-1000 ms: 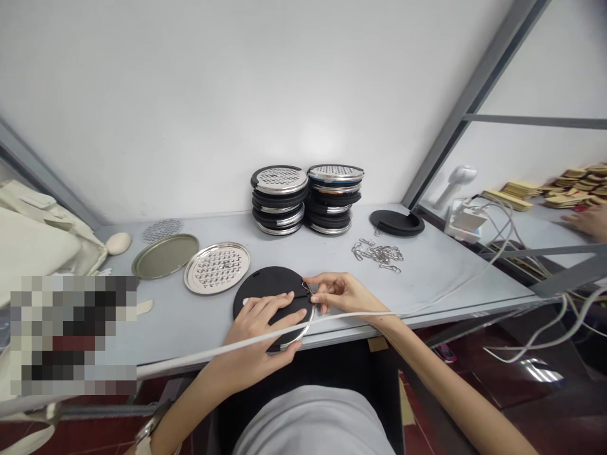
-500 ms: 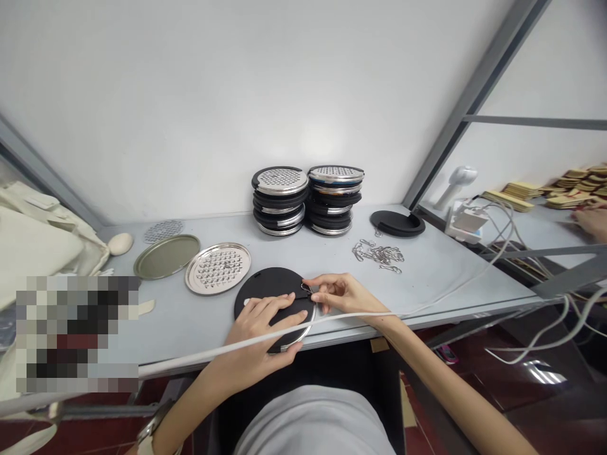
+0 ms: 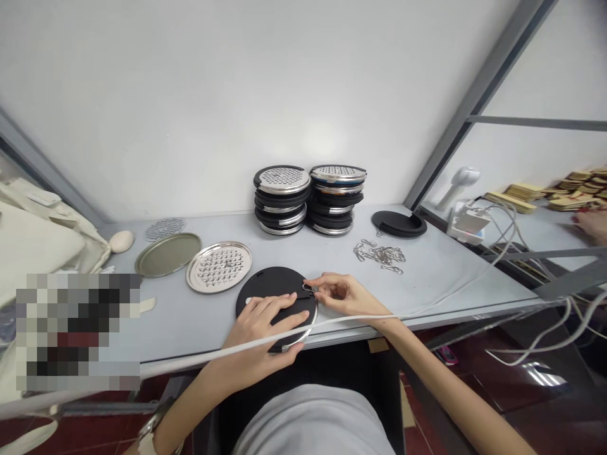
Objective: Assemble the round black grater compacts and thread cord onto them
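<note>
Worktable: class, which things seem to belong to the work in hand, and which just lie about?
Likely in the work:
black disc under the left hand
metal clip in the right hand
clip pile
grater plate
disc stacks

Probably lying about:
white cable
cream bag

Disc under left hand: black, silver edging.
Clip in right hand: silver.
Grater plate beyond left hand: pale silver, toothed in rows.
Oval plate farther left: plain olive green.
Stacks beyond both: banded black and silver, tops perforated.
</note>
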Demonstrator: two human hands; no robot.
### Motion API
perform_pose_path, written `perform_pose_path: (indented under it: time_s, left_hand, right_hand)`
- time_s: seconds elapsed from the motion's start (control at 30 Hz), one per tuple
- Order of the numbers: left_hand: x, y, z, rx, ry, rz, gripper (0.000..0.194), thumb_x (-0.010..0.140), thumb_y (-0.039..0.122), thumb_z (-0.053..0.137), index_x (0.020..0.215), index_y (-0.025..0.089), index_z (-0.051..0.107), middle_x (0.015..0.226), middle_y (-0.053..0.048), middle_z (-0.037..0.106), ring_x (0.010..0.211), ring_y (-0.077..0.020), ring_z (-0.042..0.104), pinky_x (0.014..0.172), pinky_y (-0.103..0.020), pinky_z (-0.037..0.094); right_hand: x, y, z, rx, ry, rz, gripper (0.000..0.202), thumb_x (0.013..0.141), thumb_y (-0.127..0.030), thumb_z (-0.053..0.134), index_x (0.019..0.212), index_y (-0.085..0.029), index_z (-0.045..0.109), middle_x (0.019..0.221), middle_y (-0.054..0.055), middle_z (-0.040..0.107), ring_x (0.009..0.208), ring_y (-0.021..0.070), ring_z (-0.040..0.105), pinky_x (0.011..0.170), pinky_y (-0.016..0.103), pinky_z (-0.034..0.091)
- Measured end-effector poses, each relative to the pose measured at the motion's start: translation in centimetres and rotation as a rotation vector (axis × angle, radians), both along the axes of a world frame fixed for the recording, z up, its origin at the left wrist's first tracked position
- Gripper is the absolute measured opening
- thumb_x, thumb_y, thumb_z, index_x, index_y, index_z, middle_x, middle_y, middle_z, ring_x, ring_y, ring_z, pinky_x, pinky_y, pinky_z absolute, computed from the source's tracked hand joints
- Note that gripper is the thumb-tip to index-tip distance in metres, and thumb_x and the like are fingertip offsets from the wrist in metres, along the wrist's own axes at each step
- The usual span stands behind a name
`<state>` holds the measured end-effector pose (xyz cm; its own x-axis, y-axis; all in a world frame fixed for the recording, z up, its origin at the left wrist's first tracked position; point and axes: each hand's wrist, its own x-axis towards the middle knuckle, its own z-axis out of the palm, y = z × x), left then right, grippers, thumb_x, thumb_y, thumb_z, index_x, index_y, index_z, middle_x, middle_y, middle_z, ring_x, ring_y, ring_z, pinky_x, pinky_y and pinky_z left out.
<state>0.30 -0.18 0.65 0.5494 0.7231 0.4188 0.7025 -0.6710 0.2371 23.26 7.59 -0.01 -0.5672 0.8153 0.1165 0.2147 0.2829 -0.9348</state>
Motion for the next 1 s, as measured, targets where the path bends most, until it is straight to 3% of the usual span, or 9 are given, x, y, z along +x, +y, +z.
perform_pose_path:
  time_s: [0.17, 0.37, 0.63, 1.0]
  left_hand:
    - [0.03, 0.01, 0.11, -0.016, 0.002, 0.001, 0.042, 0.082, 0.028, 0.061, 0.124, 0.031, 0.057, 0.131, -0.006, 0.054, 0.117, -0.0248, 0.051, 0.093, -0.040, 0.040]
    - [-0.01, 0.01, 0.01, -0.023, -0.016, -0.010, 0.041, 0.083, 0.027, 0.060, 0.124, 0.032, 0.056, 0.132, -0.005, 0.053, 0.118, -0.0237, 0.050, 0.094, -0.040, 0.038]
    - [0.00, -0.03, 0.15, -0.036, -0.003, -0.004, 0.040, 0.083, 0.029, 0.061, 0.122, 0.032, 0.057, 0.131, -0.004, 0.054, 0.118, -0.0232, 0.049, 0.094, -0.039, 0.038]
    - [-0.02, -0.06, 0.06, -0.034, 0.010, 0.003, 0.040, 0.085, 0.029, 0.059, 0.125, 0.033, 0.055, 0.134, -0.003, 0.051, 0.120, -0.0226, 0.048, 0.095, -0.039, 0.038]
  right_hand:
    - [0.00, -0.17, 0.07, 0.057, -0.016, -0.009, 0.035, 0.085, -0.040, 0.058, 0.111, -0.018, 0.067, 0.083, 0.004, 0.059, 0.070, 0.0127, 0.052, 0.064, 0.025, 0.043]
    - [0.06, -0.12, -0.23, -0.025, 0.014, -0.007, 0.034, 0.085, -0.043, 0.058, 0.105, -0.017, 0.066, 0.084, 0.005, 0.063, 0.075, 0.0148, 0.055, 0.069, 0.027, 0.045]
    - [-0.07, -0.05, -0.42, -0.044, 0.014, -0.056, 0.030, 0.083, -0.046, 0.061, 0.081, -0.016, 0.059, 0.065, -0.002, 0.051, 0.059, 0.0100, 0.044, 0.056, 0.023, 0.036]
    - [-0.20, -0.37, -0.05, 0.089, -0.088, -0.115, 0.032, 0.088, -0.043, 0.054, 0.072, -0.016, 0.054, 0.060, -0.004, 0.044, 0.056, 0.0087, 0.036, 0.051, 0.021, 0.028]
